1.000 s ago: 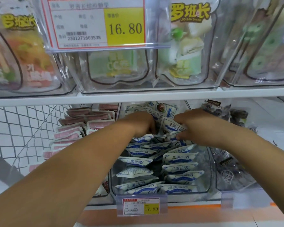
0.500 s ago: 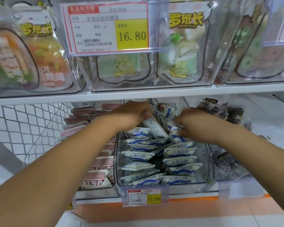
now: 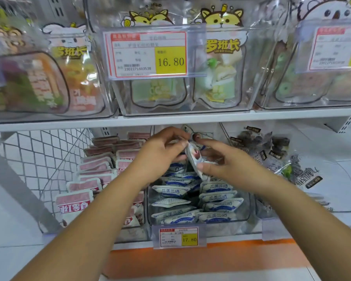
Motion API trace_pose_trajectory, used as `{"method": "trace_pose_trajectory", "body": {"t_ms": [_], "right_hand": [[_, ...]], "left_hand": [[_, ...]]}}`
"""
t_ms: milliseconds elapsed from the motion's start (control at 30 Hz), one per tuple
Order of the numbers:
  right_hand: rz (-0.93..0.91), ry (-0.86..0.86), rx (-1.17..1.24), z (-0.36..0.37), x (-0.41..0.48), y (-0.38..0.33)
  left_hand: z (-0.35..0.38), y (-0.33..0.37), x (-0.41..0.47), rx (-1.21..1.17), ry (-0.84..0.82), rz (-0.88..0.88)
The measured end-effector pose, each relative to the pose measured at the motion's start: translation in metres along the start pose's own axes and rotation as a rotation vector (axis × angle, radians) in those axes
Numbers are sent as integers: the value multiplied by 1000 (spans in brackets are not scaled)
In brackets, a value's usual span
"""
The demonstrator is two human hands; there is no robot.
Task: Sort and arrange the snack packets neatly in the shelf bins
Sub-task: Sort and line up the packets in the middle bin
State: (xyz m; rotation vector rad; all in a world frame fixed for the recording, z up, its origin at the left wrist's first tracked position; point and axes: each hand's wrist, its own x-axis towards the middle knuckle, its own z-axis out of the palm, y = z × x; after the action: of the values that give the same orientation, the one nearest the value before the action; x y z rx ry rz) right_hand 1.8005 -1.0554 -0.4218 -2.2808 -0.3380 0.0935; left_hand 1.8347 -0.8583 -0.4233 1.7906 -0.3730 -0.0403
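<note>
1. We hold one snack packet (image 3: 193,157) with both hands above the rear half of the middle bin (image 3: 190,225) on the lower shelf. The packet is white with a dark round picture and stands tilted, its upper end toward 11 o'clock and its lower end toward 5 o'clock.

2. The left hand (image 3: 160,153) has its fingers curled and pinches the upper end of the packet between thumb and fingertips.

3. The right hand (image 3: 229,162) pinches the lower end. Its thumb (image 3: 203,165) presses on the face of the packet, and its index finger (image 3: 205,141) reaches toward 10 o'clock behind the packet.

4. Below the hands, the middle bin holds white-and-blue packets (image 3: 217,196) in two columns, most lying flat with the printed face up. One packet in the left column shows its plain back.

5. At 9 o'clock from the middle bin lie pink packets (image 3: 93,184), overlapping in rows. At 3 o'clock lie dark packets (image 3: 272,153) in a loose heap.

6. A price tag (image 3: 178,237) reading 17.80 hangs on the front wall of the middle bin, at 6 o'clock from the hands.

7. At 12 o'clock, the upper shelf (image 3: 170,118) carries clear bins of large cartoon pouches (image 3: 221,78).
</note>
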Motion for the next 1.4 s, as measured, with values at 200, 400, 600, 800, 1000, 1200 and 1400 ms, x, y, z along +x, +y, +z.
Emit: {"method": "trace_pose_trajectory", "body": {"t_ms": [200,400,600,800,1000,1200,1400], "right_hand": [[-5,234,20,18,-8,1],[40,194,130,2,-21,-7],[21,250,184,4,-31,-7],[-5,331,225,-19,-47,-9],[-105,180,120,-8,-60,-6],[-86,234,293,-14,-65,-1],[-135,182,465,3,-68,-16]], "left_hand": [[19,-9,-28,-278,122,-73],[23,-2,-28,-360,169,-18],[15,-1,-35,-248,36,31],[1,-6,-51,818,-234,131],[8,-10,-59,1005,-293,232],[-3,-5,-60,1068,-440,183],[-11,-15,-51,1055,-349,199]]}}
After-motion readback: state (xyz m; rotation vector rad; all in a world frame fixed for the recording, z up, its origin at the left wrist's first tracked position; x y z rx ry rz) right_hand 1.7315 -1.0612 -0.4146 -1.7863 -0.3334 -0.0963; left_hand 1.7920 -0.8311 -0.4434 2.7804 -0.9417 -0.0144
